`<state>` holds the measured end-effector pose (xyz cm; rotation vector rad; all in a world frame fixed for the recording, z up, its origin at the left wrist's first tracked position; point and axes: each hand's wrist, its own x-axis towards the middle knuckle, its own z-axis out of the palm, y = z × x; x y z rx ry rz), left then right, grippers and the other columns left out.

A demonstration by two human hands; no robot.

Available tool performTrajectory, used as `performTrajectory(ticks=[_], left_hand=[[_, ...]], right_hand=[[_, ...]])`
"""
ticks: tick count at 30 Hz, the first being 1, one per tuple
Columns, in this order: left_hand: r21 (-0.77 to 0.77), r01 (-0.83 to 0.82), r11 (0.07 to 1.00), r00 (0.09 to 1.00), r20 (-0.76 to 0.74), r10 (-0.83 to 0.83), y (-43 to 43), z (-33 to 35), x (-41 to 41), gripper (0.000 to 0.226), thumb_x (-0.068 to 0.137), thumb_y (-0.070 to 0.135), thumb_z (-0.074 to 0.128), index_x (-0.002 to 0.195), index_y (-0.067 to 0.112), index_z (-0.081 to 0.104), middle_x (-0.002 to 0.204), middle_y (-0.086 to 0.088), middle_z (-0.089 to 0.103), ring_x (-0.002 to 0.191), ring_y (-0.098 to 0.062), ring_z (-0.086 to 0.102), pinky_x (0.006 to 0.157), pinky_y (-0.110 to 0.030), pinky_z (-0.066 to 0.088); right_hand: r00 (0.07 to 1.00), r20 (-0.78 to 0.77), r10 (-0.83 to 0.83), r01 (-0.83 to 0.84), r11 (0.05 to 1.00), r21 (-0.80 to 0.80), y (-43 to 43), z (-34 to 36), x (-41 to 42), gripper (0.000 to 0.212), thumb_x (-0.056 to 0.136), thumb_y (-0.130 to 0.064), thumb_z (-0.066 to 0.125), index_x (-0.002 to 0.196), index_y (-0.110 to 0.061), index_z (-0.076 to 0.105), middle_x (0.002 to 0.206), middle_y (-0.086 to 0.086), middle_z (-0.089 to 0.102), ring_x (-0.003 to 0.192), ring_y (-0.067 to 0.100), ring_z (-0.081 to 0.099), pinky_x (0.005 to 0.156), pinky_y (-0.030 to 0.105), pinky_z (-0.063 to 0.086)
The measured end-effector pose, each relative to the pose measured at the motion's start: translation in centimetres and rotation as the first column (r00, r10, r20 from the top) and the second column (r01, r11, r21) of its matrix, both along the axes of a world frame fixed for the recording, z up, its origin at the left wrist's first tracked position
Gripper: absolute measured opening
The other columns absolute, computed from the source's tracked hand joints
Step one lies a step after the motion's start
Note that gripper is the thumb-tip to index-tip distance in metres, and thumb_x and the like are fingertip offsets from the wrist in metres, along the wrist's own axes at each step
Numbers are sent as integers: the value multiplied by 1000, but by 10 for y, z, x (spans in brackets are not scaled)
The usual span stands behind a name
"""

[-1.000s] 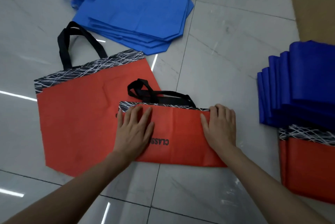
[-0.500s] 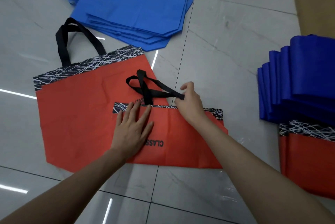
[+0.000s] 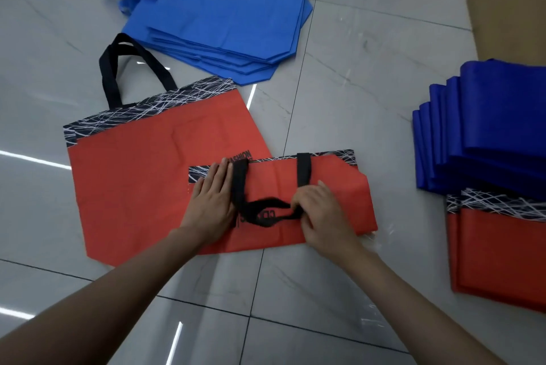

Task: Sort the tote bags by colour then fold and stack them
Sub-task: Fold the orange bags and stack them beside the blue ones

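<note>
The black handles (image 3: 263, 211) of the folded red bag (image 3: 334, 187), which a moment earlier stick out past its patterned top band, now lie turned down over the red panel, covering part of the printed lettering. The right hand (image 3: 319, 214) has carried them there and pinches the loop with curled fingers. The left hand (image 3: 212, 199) stays flat, fingers straight, pressing the bag's left end beside one strap. My reading is that the handles are being tucked in so the next fold can close over them and leave a tidy packet.

This bag lies on the floor (image 3: 369, 69) in front of the person, its left end overlapping an open red bag (image 3: 141, 175) that is not yet folded. Beyond that, the light blue bags (image 3: 224, 19) lie flat in a loose pile. To the right, folded dark blue bags (image 3: 487, 134) rest on folded red bags (image 3: 496, 255), so the sorting looks far along.

Every bag lies flat; nothing shows inside any of them
</note>
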<state>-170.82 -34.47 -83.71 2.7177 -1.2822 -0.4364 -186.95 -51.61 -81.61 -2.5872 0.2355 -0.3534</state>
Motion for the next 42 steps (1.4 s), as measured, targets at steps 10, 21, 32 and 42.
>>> performTrajectory(ticks=[10, 21, 32, 42], left_hand=[[-19, -170, 985, 985, -44, 169, -11, 5, 2, 55, 102, 32, 23, 150, 10, 8, 159, -7, 1, 146, -23, 2, 115, -36, 8], [-105, -34, 994, 994, 97, 44, -24, 6, -33, 78, 89, 58, 19, 146, 7, 27, 156, -11, 15, 144, -25, 13, 114, -48, 13], [-44, -25, 999, 989, 146, 31, -15, -18, -31, 79, 94, 58, 11, 144, -1, 28, 153, -16, 24, 141, -26, 24, 109, -46, 17], [-59, -71, 996, 982, 169, 80, -18, -15, -33, 74, 93, 56, 22, 145, 4, 30, 154, -13, 23, 142, -23, 19, 111, -43, 12]], right_hand=[[960, -210, -187, 90, 912, -399, 53, -21, -27, 53, 76, -22, 40, 123, -11, 62, 124, 10, 60, 128, 29, 42, 110, 43, 24], [944, -207, -258, 179, 924, -339, 60, -27, -34, 49, 87, -28, 39, 128, -11, 59, 135, 7, 55, 132, 23, 37, 110, 44, 23], [949, -222, -225, 168, 954, -249, 35, -23, 80, 55, 93, -35, 27, 139, -12, 46, 147, 4, 42, 135, 22, 40, 108, 44, 38], [968, -248, 23, -109, 935, -336, -34, -38, 41, 53, 98, -38, 27, 147, -19, 34, 154, -1, 29, 141, 13, 29, 104, 29, 31]])
